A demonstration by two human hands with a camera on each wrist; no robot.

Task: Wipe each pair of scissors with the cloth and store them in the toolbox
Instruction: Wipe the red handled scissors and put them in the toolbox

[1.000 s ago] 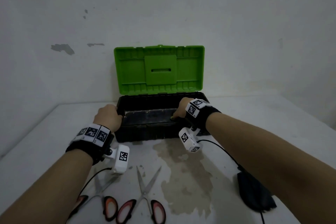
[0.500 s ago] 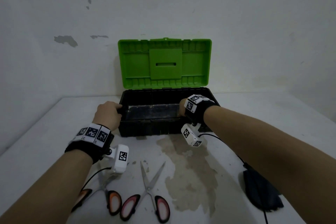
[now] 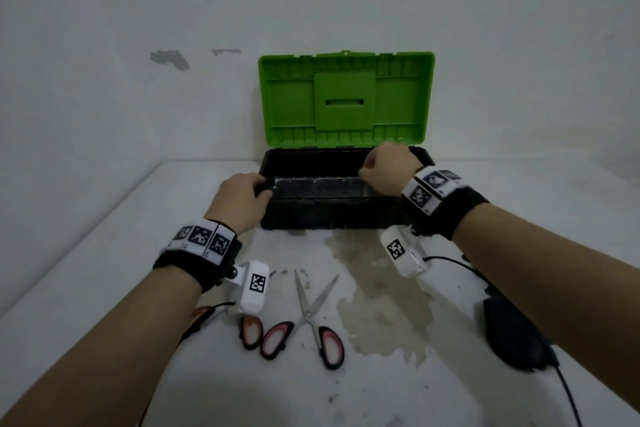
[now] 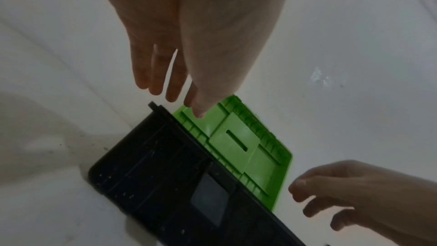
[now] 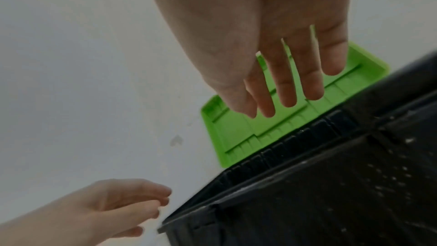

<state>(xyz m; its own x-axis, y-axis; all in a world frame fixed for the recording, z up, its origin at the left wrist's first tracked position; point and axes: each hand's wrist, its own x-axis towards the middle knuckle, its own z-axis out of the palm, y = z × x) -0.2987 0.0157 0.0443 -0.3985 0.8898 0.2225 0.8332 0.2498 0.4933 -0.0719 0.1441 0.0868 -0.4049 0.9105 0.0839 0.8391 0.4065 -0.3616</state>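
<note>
Bare workroom: chipped wall (image 3: pixel 169 59), stained table (image 3: pixel 381 305)

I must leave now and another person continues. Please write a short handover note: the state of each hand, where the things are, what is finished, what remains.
Left hand: open, holds nothing, at the left end of the black plastic toolbox.
Right hand: open, holds nothing, above the toolbox's right part.
Green hinged lid: stands open against the wall.
Two pairs of steel scissors with red-and-black handles lie on the white table near you: one with blades open, the other partly hidden under the left wrist camera.
Dark cloth: on the table at the right.
Done: toolbox opened.
Left: wipe both pairs, store them.
</note>
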